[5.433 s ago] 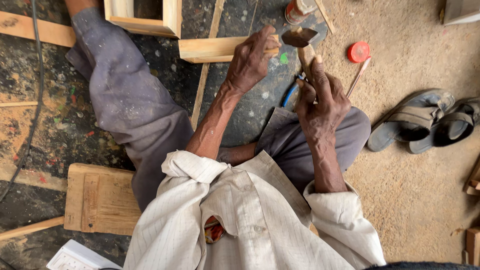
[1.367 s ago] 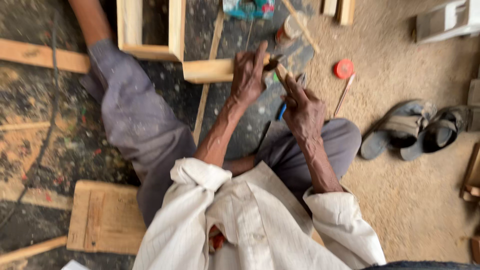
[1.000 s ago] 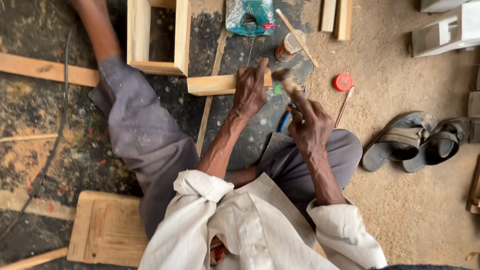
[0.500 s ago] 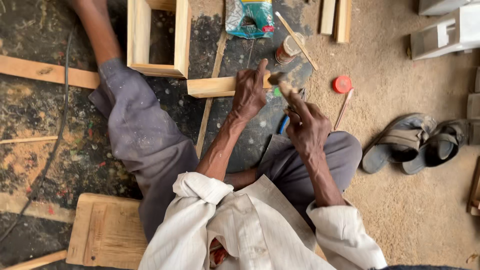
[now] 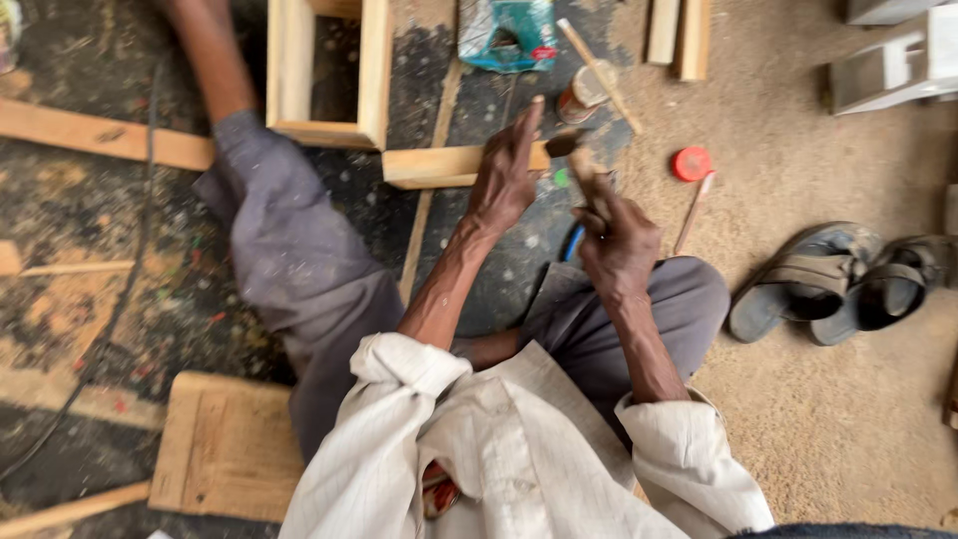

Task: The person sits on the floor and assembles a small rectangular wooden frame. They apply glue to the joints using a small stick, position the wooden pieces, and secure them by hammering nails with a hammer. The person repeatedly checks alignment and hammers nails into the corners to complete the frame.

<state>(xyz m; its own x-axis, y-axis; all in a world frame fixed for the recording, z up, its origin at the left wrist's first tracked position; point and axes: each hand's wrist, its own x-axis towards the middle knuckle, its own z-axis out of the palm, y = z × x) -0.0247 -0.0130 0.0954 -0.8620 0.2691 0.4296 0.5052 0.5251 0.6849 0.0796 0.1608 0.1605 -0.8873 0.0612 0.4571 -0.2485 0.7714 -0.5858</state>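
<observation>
The block [image 5: 449, 165], a short pale length of wood, lies flat on the dark floor [image 5: 90, 260] just ahead of the seated person's knees. The left hand [image 5: 507, 180] presses down on the block's right end, fingers [image 5: 531, 118] stretched forward together, one lifted off the wood. Just right of the block's end, the right hand [image 5: 619, 235] is closed round a hammer [image 5: 579, 165] handle, its dark head almost at the end face.

To do this well, I judge the left hand should bear down hard and keep its fingertips behind the end face, away from the hammer head; short, square taps would serve better than swings, since the block is not clamped.

Beyond the block, nearly touching its far left corner, stands an open wooden frame [image 5: 321, 70], which could catch it if it slides. Beyond the block's right end are a small jar [image 5: 581, 95] with a stick [image 5: 599, 62] across it and a green packet [image 5: 507, 32]. Right of the block lie a red cap [image 5: 692, 163], then sandals [image 5: 848, 284] on sand, well apart. The freest room is the sandy ground right of the hammer.
</observation>
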